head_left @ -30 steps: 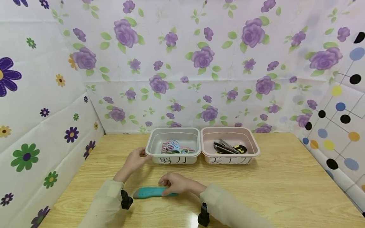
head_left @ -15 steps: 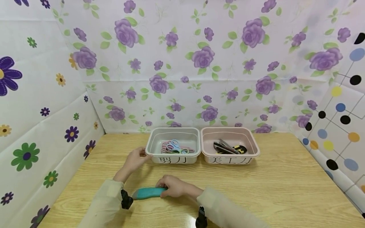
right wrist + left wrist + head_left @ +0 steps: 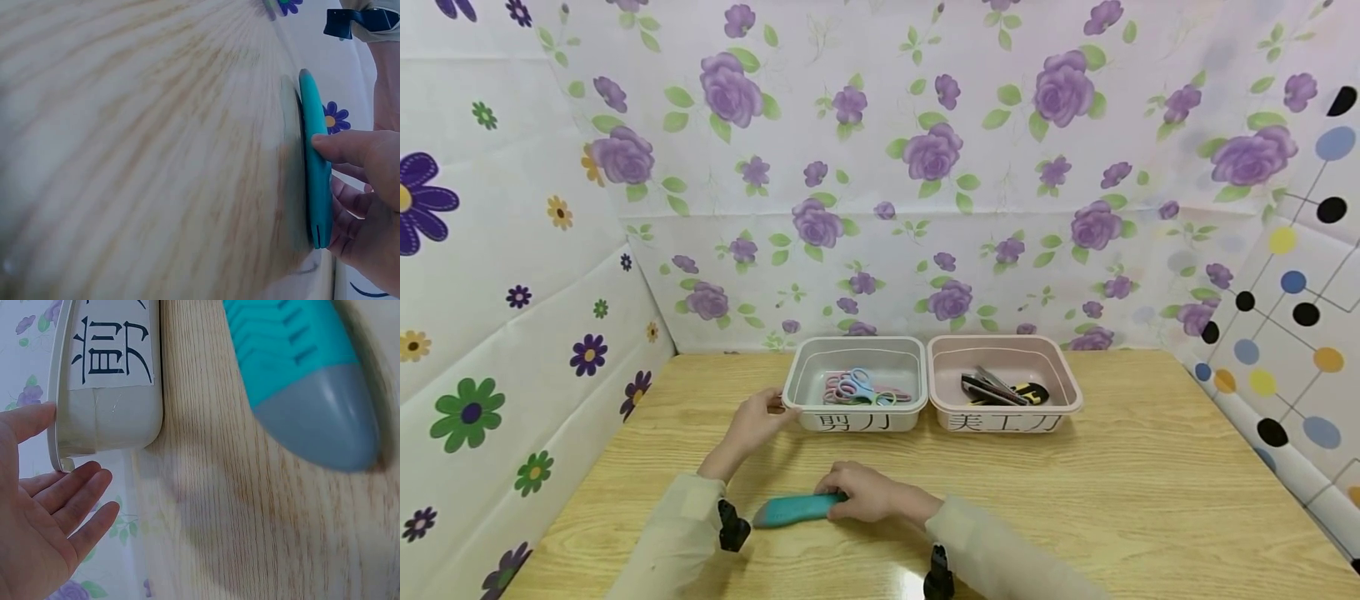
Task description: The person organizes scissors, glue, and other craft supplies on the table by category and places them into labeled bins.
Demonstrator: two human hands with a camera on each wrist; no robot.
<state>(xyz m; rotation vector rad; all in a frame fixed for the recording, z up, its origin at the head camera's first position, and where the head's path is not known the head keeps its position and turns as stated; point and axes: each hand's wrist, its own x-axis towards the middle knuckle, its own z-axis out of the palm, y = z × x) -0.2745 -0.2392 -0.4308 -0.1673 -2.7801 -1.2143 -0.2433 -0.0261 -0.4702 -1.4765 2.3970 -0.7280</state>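
Note:
My right hand [image 3: 867,492] pinches the right end of a teal utility knife [image 3: 793,510] with a grey nose pointing left, close over the table. In the right wrist view the thumb lies on one side of the knife [image 3: 317,187] and the fingers on the other. My left hand [image 3: 757,423] holds the front left corner of a grey basket [image 3: 868,343] by its rim. The left wrist view shows the thumb on the rim and the other fingers spread loosely below. Several scissors [image 3: 859,387] lie in the grey basket.
Touching the grey basket on its right is a pink basket [image 3: 1000,343] with several utility knives [image 3: 994,387]. Both baskets bear written labels on their fronts. Flowered cloth [image 3: 880,167] hangs behind the wooden table [image 3: 1150,467].
My right hand has closed its fingers and thumb round the utility knife's right end, which stuck out past the hand before. The knife has tilted slightly. My left hand keeps its place.

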